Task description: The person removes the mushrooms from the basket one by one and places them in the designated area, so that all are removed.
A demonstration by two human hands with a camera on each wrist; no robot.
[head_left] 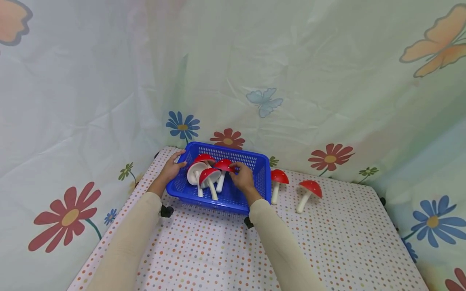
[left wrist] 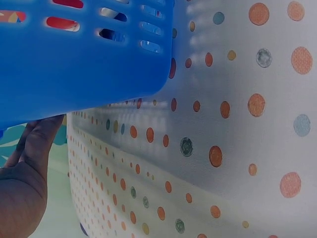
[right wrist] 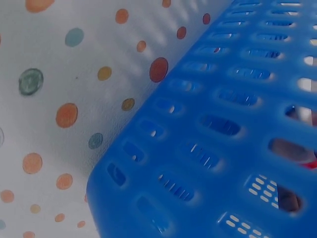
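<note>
1. Head view: basket. One blue basket (head_left: 207, 205), slotted walls, set at a slight slant on the dotted cloth (head_left: 218, 250) before the flowered backdrop (head_left: 218, 60); likely placed there so that both hands reach it easily.
2. Head view: basket contents. Four red-capped mushrooms: the rear mushroom (head_left: 204, 157); the tipped mushroom (head_left: 194, 173), white underside showing; the front mushroom (head_left: 208, 173); and the held mushroom (head_left: 221, 164), its white stem towards the person. The first three crowd the left half.
3. Head view: outside the basket. Two mushrooms to its right: the nearer mushroom (head_left: 279, 176), just beside the wall, and the farther mushroom (head_left: 311, 188).
4. Head view: right hand (head_left: 242, 178). Reaches into the basket; thumb and fingers close together, pinching the cap edge of the held mushroom, presumably because the thin rim gives an easy hold.
5. Head view: left hand (head_left: 172, 167). At the basket's left rim, thumb and fingers apart and touching it, seemingly to steady it.
6. Left wrist view. Basket wall above the cloth; left hand's fingers extended, their tips hidden behind the wall.
7. Right wrist view. Slotted basket wall; parts of the right hand and a scrap of red show through the slots. Grip cannot be told from here.
</note>
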